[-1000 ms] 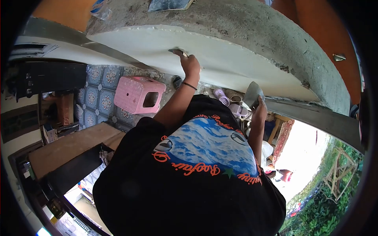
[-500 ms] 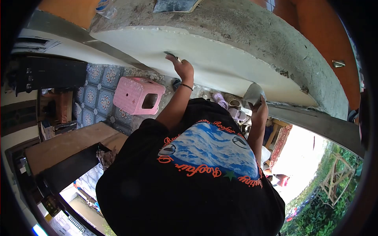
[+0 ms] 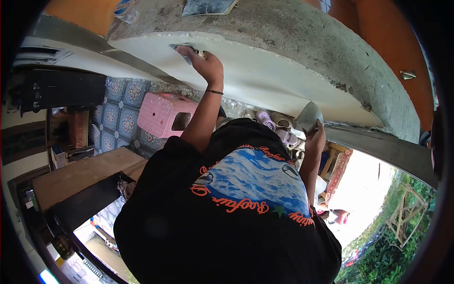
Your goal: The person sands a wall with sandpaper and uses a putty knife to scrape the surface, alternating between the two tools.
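My left hand [image 3: 206, 65], with a dark band at the wrist, is closed round a putty knife [image 3: 188, 58]. The knife's thin blade lies against the smooth white face [image 3: 255, 71] of a curved wall, near its upper left part. Lower and to the right, my right hand [image 3: 316, 134] grips a grey, curved flat plate [image 3: 309, 116] from below, close to the wall's lower edge. What lies on the plate, if anything, cannot be made out.
Rough grey concrete [image 3: 283, 31] borders the white face above, with a clear plastic cup [image 3: 127, 12] and a dark flat sheet [image 3: 209, 6] on it. A pink stool [image 3: 158, 116] stands on patterned tiles at left. Purple shoes [image 3: 266, 120] lie below the wall.
My left hand and the putty knife have moved up and left along the white face, and the blade is turned differently. My right hand and the plate have shifted slightly.
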{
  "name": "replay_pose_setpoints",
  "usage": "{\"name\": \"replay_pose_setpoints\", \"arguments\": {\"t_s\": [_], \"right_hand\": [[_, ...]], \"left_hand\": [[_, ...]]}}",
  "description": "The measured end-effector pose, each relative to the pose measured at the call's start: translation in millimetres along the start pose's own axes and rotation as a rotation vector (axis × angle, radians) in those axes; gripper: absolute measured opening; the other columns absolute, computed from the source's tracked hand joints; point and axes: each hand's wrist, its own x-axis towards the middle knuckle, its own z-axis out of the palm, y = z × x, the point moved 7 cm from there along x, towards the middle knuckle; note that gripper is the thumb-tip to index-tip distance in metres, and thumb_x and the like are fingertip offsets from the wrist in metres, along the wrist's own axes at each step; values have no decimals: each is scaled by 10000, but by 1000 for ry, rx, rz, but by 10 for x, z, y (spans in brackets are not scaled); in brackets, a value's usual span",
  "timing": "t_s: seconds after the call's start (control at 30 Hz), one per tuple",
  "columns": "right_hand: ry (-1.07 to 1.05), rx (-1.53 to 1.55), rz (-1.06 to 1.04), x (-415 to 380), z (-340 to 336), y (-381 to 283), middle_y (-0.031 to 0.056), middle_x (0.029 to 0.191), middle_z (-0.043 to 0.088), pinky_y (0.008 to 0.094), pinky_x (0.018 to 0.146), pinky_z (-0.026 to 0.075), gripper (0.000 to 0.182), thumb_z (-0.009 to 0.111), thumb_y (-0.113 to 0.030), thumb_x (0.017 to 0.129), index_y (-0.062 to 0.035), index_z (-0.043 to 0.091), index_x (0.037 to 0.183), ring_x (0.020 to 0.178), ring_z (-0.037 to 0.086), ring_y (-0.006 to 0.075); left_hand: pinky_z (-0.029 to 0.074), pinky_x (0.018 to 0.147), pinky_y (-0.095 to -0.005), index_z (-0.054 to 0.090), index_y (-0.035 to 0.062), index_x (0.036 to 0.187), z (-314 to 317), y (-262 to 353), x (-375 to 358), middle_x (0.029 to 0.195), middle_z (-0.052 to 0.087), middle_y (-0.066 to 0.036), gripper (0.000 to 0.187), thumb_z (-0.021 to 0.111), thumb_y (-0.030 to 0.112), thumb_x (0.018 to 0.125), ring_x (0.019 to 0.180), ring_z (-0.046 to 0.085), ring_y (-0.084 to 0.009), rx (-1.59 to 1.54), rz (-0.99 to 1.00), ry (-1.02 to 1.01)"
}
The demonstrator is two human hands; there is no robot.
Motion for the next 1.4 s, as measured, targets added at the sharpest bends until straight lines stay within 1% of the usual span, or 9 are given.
{"name": "replay_pose_setpoints", "arguments": {"t_s": [0.13, 0.23, 0.47, 0.57, 0.8, 1.0, 1.2, 1.3, 1.4], "right_hand": [[-21, -77, -78, 187, -197, 143, 134, 1135, 540, 387, 781, 526, 363, 484, -209, 908, 4, 465, 1202, 997, 577, 265], [-30, -149, -130, 198, -84, 17, 132, 1143, 529, 384, 779, 525, 370, 485, -219, 908, 9, 463, 1199, 998, 575, 262], [33, -48, -1, 188, -37, 102, 111, 1138, 537, 416, 803, 497, 370, 495, -243, 904, -21, 471, 1199, 1013, 568, 236], [25, -37, -26, 14, 170, -24, 106, 1044, 548, 305, 769, 512, 319, 494, -210, 905, 33, 530, 1108, 931, 580, 201], [-60, -26, 2, 79, 116, 104, 82, 1084, 553, 414, 770, 492, 347, 516, -252, 891, -46, 491, 1170, 953, 574, 231], [6, -51, 3, 49, 95, 77, 83, 1084, 551, 409, 772, 489, 332, 523, -254, 887, -57, 501, 1154, 951, 566, 226], [-104, -323, -179, 270, -82, 171, 69, 1073, 557, 417, 793, 484, 321, 517, -254, 888, -67, 505, 1150, 962, 563, 214], [3, -55, 15, 96, 156, 91, 76, 1051, 565, 422, 784, 491, 315, 517, -242, 887, -62, 510, 1145, 953, 571, 218], [26, -15, -11, -33, 155, 16, 121, 1076, 540, 318, 803, 507, 345, 494, -205, 901, 45, 503, 1139, 988, 561, 215]], "left_hand": [[144, 1106, -388, 70, -117, 1370, 91, 41, -724, 1422, 114, -332, 705, 415, -65, 757, 1355, 114, -378, 83, 281, -327], [142, 1110, -377, 80, -116, 1370, 117, -927, -582, 1428, 142, -307, 669, 409, -53, 790, 1348, 133, -382, -97, -402, -257], [200, 1091, -406, 120, -107, 1372, 44, 254, -822, 1414, 93, -346, 769, 438, -104, 672, 1341, 101, -421, 40, 420, -583], [148, 1111, -389, 151, -114, 1364, 38, -870, -378, 1405, 171, -335, 653, 411, -54, 768, 1349, 133, -376, -138, -217, -171], [165, 1093, -453, 134, -107, 1365, 1, 297, -534, 1413, 96, -349, 763, 433, -102, 663, 1333, 106, -451, 155, 530, -480], [113, 1115, -409, 87, -114, 1370, -117, -553, -160, 1425, 67, -339, 755, 440, -80, 704, 1354, 75, -403, 97, -58, -135], [128, 1107, -453, 69, -117, 1365, 256, 41, -1062, 1408, 40, -363, 776, 452, -87, 691, 1339, 61, -453, 293, 625, -627], [126, 1110, -450, 50, -100, 1373, 16, -855, -1017, 1426, 56, -331, 744, 433, -96, 735, 1342, 56, -443, 141, -90, -403], [99, 1111, -432, -5, -117, 1368, 49, -624, -551, 1421, -2, -349, 784, 467, -72, 744, 1355, 11, -413, 105, -24, -266]]}}
